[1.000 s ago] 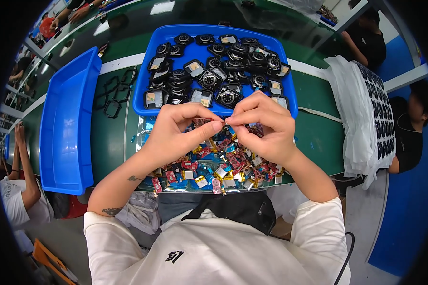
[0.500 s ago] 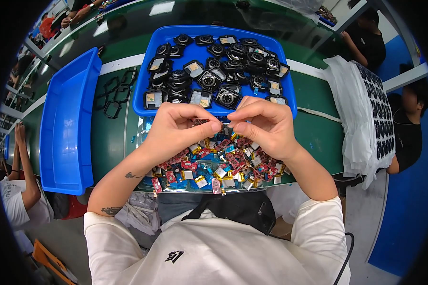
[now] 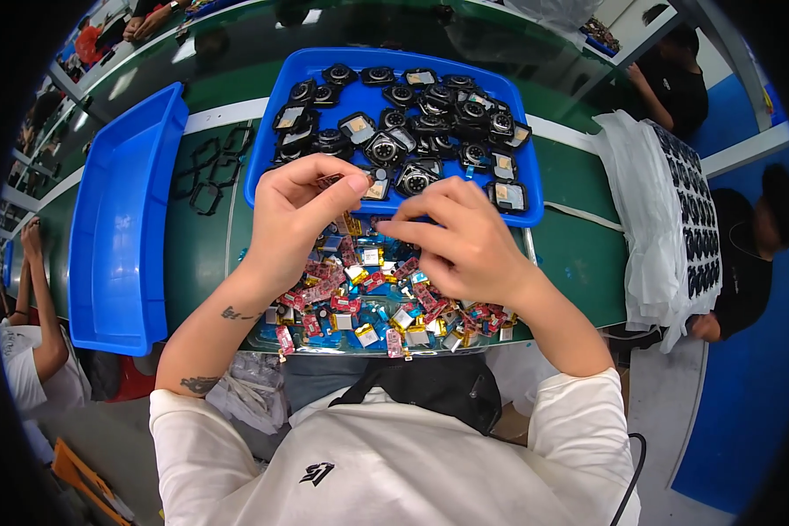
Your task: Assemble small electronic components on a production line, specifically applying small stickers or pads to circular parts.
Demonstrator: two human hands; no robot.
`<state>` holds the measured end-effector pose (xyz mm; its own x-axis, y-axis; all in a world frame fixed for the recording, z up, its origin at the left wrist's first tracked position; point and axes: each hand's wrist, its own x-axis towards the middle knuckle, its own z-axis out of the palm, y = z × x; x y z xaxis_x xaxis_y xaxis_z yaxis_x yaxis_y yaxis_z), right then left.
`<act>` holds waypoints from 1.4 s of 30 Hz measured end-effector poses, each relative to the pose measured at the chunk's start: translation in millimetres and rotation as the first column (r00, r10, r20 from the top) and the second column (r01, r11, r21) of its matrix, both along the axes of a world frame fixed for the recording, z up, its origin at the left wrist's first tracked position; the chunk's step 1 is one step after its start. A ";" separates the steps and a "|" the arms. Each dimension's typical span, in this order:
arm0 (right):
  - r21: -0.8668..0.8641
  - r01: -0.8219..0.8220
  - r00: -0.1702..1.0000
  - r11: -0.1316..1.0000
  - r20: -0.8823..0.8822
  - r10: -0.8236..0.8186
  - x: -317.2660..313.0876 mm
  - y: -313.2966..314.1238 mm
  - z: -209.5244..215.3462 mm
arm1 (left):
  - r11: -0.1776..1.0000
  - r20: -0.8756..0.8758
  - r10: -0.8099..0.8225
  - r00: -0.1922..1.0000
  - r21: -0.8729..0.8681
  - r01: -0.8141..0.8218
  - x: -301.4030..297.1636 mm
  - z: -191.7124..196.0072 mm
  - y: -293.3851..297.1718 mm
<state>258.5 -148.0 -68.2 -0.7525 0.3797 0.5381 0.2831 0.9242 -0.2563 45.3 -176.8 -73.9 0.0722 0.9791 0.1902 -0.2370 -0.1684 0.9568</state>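
Observation:
My left hand is over the near edge of the blue tray, closed in a pinch. A dark piece shows between its thumb and fingers, mostly hidden. To its right and lower, my right hand is closed, thumb largely hidden, fingertips over the pile; what they hold, if anything, I cannot make out. Beneath both hands lies a pile of small red circuit boards and silver batteries with yellow ends, on blue and clear plastic. The blue tray holds many black watch cases, some with round backs up.
An empty-looking blue bin stands tilted at the left, beside several black square frames. On the right, white sheeting lies against stacked trays of black parts. Co-workers sit at the left and right. The green table surrounds the pile.
My hands have parted from a fingertip-to-fingertip pinch. The left has risen slightly toward the tray; the right has turned, its fingertips shifting left over the pile.

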 end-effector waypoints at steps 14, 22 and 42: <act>-0.188 0.322 0.947 0.928 0.064 -0.315 6.6 9.7 -4.0 | 0.997 -0.020 -0.030 0.999 -0.068 0.029 2.1 -1.3 1.3; -0.457 0.115 0.956 0.882 -0.192 -0.223 8.1 12.2 -4.0 | 0.999 -0.099 -0.041 0.994 0.009 0.042 4.5 -2.7 -0.8; -0.866 -0.139 0.930 0.480 -0.280 -0.236 -1.4 -11.9 -1.1 | 0.987 -0.375 0.095 0.922 0.153 -0.040 19.6 -6.8 -12.7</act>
